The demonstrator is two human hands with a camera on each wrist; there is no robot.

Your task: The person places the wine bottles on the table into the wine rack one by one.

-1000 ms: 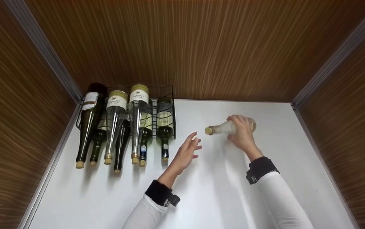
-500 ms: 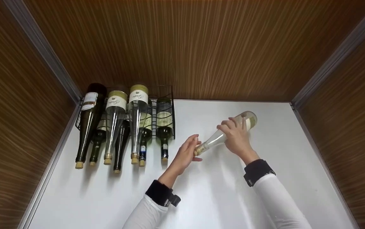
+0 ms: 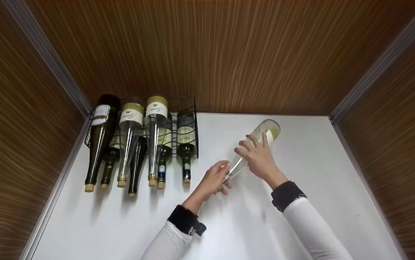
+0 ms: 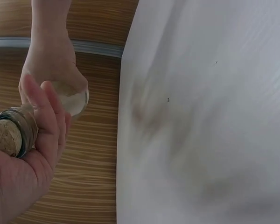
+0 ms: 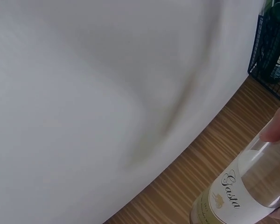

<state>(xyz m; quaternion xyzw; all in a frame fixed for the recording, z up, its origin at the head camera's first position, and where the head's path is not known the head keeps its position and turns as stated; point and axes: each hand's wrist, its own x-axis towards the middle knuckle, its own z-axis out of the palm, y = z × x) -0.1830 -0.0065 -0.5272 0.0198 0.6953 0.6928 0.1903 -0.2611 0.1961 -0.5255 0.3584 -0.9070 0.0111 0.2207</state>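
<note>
Both hands hold one clear glass wine bottle (image 3: 268, 125), tilted above the white surface with its base up and to the right. My right hand (image 3: 261, 160) grips its body just below the white and gold label (image 5: 231, 198). Around the narrow neck curl the fingers of my left hand (image 3: 212, 179). A cork (image 4: 5, 137) plugs the mouth, which sits in the left palm in the left wrist view. In the head view the left hand hides the corked end.
At the back left, a black wire rack (image 3: 197, 137) holds several corked bottles, some dark like the brown one (image 3: 100, 141), others clear like the labelled one (image 3: 156, 122). Wood-grain panels (image 3: 207, 54) enclose the white surface (image 3: 301, 144) on three sides.
The bottle has swung from nearly level to a slant, its neck coming down into the left hand. My left fingers have closed round the neck. The right hand has shifted left.
</note>
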